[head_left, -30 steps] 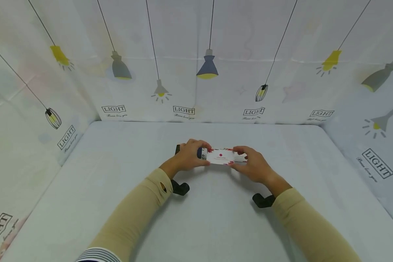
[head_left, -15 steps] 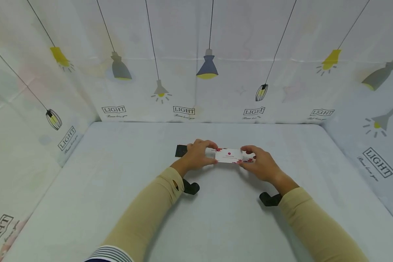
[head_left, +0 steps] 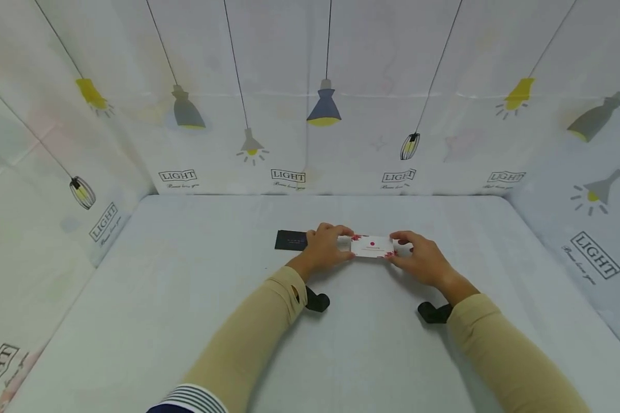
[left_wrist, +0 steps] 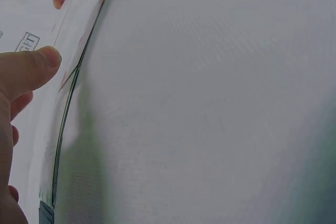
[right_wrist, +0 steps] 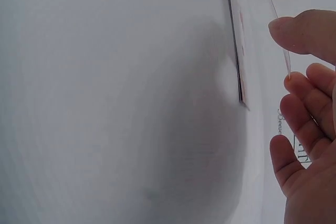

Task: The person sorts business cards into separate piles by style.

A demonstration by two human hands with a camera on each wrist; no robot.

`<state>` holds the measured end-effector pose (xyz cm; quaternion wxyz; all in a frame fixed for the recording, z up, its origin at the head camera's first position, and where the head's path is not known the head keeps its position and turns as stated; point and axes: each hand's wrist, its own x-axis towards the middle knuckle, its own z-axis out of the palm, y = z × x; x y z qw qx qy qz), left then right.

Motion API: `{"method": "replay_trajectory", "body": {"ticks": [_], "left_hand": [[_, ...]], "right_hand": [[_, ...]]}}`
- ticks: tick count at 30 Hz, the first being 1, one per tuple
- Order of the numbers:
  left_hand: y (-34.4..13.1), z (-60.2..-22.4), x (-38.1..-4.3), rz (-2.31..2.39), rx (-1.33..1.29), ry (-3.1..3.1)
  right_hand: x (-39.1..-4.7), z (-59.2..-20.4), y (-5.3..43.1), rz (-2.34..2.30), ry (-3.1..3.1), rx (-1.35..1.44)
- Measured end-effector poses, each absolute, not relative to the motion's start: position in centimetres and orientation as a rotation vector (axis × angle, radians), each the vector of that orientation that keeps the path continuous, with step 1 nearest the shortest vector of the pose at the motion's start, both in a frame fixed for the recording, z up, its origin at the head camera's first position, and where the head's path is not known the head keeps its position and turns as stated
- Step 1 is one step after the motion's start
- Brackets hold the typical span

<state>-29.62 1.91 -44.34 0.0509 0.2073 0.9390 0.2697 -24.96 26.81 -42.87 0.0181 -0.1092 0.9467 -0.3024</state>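
Note:
A white card (head_left: 372, 246) with red floral corners and a red dot is held level between both hands. My left hand (head_left: 324, 248) grips its left end between thumb and fingers. At its right end, my right hand (head_left: 421, 261) pinches it between thumb and forefinger, and the other fingers curve loosely. The right wrist view shows the card edge-on, raised above a flat row of cards (right_wrist: 234, 40). A black card (head_left: 291, 240) lies on the table left of my left hand, which partly covers the row.
The white-covered table (head_left: 372, 355) reaches back to a wall cloth (head_left: 356, 155) printed with hanging lamps, and similar cloth stands at both sides. Black wrist-camera mounts (head_left: 317, 302) stick out below the forearms.
Both hands have moved to the right together, carrying the white card along. More of the black card on the left has come into view from behind the left hand.

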Motion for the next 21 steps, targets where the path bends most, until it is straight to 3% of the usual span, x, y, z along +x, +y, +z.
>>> {"method": "replay_trajectory", "body": {"ticks": [21], "left_hand": [[4.2,-45.0,-29.4,0.741,0.574,2.893]], "right_hand": [[-26.3,-43.9,28.0,-0.94,2.897,-0.244]]}}
